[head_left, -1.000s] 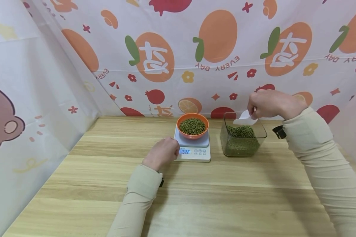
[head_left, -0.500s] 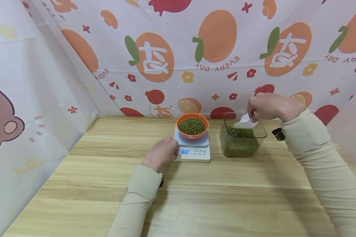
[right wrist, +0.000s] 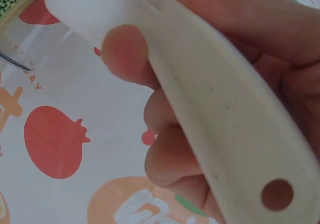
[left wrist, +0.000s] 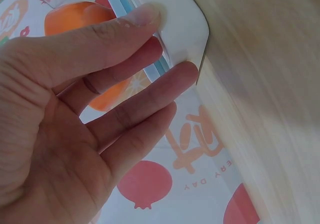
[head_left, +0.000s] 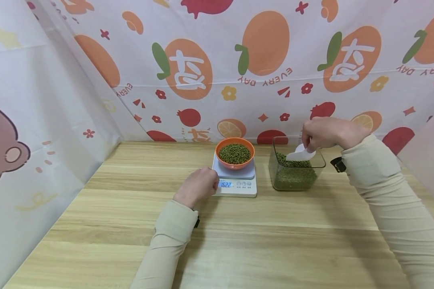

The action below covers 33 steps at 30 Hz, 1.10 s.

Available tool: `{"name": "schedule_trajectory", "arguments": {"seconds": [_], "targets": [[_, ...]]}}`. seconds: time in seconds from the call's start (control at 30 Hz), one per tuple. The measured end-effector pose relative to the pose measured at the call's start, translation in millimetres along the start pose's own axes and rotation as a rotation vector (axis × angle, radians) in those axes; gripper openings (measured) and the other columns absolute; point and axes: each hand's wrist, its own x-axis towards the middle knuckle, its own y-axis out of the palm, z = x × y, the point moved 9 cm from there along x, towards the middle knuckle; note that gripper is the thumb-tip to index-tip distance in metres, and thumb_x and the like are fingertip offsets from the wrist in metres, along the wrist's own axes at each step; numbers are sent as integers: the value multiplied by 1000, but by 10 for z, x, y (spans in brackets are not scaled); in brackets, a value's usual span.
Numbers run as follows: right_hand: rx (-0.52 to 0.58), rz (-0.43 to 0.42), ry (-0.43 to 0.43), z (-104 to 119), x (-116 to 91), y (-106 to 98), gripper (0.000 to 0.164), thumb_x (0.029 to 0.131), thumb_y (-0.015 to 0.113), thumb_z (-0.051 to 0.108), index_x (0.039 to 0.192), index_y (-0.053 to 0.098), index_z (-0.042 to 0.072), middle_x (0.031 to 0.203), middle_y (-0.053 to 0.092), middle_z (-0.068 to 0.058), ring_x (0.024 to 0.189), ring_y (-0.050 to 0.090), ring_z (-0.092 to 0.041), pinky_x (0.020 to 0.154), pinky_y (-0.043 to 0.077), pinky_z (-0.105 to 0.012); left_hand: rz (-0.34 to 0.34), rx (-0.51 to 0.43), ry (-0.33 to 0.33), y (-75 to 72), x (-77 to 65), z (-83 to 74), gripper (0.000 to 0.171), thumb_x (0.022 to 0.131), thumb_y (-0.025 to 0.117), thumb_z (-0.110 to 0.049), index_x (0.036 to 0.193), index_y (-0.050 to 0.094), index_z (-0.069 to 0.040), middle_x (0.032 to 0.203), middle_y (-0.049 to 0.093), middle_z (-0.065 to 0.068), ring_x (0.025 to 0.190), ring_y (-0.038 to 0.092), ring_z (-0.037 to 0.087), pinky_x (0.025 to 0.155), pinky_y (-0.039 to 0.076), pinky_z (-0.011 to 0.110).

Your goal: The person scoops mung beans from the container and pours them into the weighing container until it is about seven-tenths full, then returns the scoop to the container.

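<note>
Mung beans fill an orange bowl [head_left: 235, 165] on the kitchen scale [head_left: 251, 192], whose display reads 162.2. My left hand [head_left: 197, 185] is at the scale's front left corner. In the left wrist view, the thumb [left wrist: 142, 18] lies on the white casing and the fingertips touch its edge, holding the corner between them. My right hand [head_left: 327, 132] grips a white plastic scoop [head_left: 299, 154] by its handle, which has a hole at its end in the right wrist view. The scoop's head dips inside a clear container [head_left: 293, 186], tilted against the green mung beans [head_left: 297, 163] there.
The container stands right of the scale, a small gap between them. Behind both hangs a fruit-printed curtain [head_left: 217, 88] close to the back edge of the wooden table [head_left: 253, 245]. Another patterned curtain [head_left: 58, 120] borders the left side.
My right hand has moved down a little, and the scoop has gone lower into the container, its head now at the beans. My left hand and the scale's reading stay the same.
</note>
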Motion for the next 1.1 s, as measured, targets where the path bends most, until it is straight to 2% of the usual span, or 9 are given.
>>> {"name": "schedule_trajectory", "arguments": {"seconds": [0.23,0.5,0.73,1.1], "targets": [[20,34,-24,-5,17,46,11,72,67,4,68,66,14,74,60,0,64,49,-14,56,46,-33,7,2,-4,-5,0,5,29,67,53,9,51,46,-14,53,40,0,50,34,11,45,27,22],[48,88,-11,-26,33,111,11,73,66,4,69,66,14,75,59,-1,63,50,-14,57,47,-34,12,-12,-5,-6,3,1,32,65,50,10,48,39,-15,51,33,-2,49,29,10,44,24,23],[50,100,-18,-31,48,136,11,72,66,4,68,66,14,76,59,-1,63,49,-15,56,46,-34,11,-6,-5,-3,5,-3,31,66,52,9,49,43,-14,52,36,-1,50,32,10,44,26,22],[86,187,31,-69,73,279,7,74,65,7,72,66,14,82,55,-3,64,50,-16,57,46,-34,12,-5,-11,-3,-6,-3,27,67,54,9,53,50,-13,55,44,0,51,37,11,46,30,23]]}}
